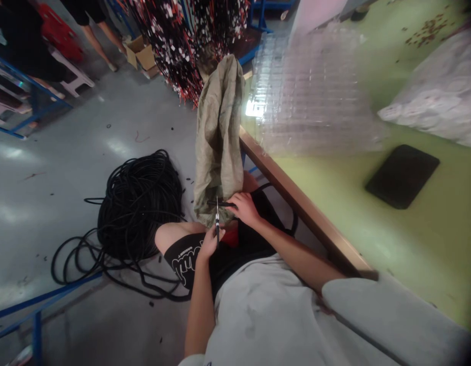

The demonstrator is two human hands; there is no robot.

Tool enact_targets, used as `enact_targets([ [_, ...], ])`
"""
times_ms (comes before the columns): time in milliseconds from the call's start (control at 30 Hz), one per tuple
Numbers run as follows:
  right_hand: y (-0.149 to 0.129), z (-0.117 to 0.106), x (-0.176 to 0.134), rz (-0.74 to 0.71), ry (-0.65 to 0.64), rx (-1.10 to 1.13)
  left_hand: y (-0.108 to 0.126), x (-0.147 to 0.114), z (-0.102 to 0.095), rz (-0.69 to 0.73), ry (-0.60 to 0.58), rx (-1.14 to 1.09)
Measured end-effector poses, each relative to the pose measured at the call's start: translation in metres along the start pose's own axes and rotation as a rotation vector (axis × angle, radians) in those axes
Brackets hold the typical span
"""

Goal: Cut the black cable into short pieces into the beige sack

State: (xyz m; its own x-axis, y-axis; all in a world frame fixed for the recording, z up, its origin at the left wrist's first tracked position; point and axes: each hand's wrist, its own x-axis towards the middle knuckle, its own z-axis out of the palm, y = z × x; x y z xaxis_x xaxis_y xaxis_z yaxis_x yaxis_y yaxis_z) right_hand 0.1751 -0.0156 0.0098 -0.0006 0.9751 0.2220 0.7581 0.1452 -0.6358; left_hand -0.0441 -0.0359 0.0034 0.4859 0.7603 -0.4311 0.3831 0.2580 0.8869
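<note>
My left hand point(208, 245) is closed on a pair of scissors point(217, 219) with dark handles, their blades pointing away from me. In my right hand point(245, 208) is the end of a black tube point(224, 204), pinched and lying crosswise at the scissor blades. Whether the blades touch or only cross the tube I cannot tell. Both hands are over my lap, at the near end of a khaki woven sack point(220, 137). The sack hangs along the table edge, and its inside is mostly hidden.
A big coil of black tubing point(138, 203) lies on the floor at left. On the green table point(315, 188) at right are clear plastic trays point(312, 91), a black phone-like slab point(402, 176) and a bag of white parts point(441, 96). Bundled wires point(174, 46) hang ahead; people stand far left.
</note>
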Motion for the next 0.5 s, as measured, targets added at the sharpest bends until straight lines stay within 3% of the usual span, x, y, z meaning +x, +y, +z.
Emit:
enact_targets([
  [333, -0.0054, -0.0039, -0.001, 0.068, 0.03, -0.085, 0.0065, -0.0018, 0.0023, -0.008, -0.006, 0.043],
  [500, -0.0052, -0.0033, -0.0007, 0.021, -0.005, -0.03, -0.0019, 0.0014, 0.0021, -0.007, 0.042, 0.086],
])
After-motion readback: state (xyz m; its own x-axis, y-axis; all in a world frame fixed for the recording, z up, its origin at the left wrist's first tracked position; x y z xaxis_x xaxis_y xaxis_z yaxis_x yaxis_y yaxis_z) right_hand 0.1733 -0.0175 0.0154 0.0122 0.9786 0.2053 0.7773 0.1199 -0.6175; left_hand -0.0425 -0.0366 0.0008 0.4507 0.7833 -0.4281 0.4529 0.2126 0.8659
